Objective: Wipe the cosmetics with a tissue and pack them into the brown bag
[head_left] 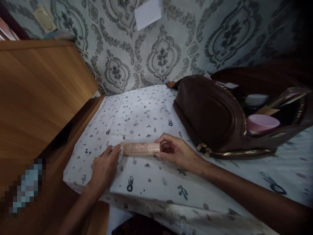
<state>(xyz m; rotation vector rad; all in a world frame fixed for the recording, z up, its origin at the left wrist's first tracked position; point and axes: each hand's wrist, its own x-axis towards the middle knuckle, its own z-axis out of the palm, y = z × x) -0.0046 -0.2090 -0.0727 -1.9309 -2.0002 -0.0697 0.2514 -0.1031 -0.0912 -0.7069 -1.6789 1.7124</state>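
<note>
A peach-beige tube [137, 148] with printed lettering lies level just above or on the white patterned cloth [146, 120]. My right hand [174, 151] pinches the tube's smooth right end between thumb and fingers. At the other end, my left hand [105, 166] is closed on a small crumpled white wipe or cloth [120, 154], which touches the tube's left end. Whether the left fingertips also touch the tube is hidden.
An open brown bag [207, 107] with gold zips stands at the right, holding a pink cup [262, 123] and a white-lidded jar [256, 99]. Wooden furniture [44, 88] borders the cloth on the left. Behind is a patterned wall [161, 58] with white paper [148, 14].
</note>
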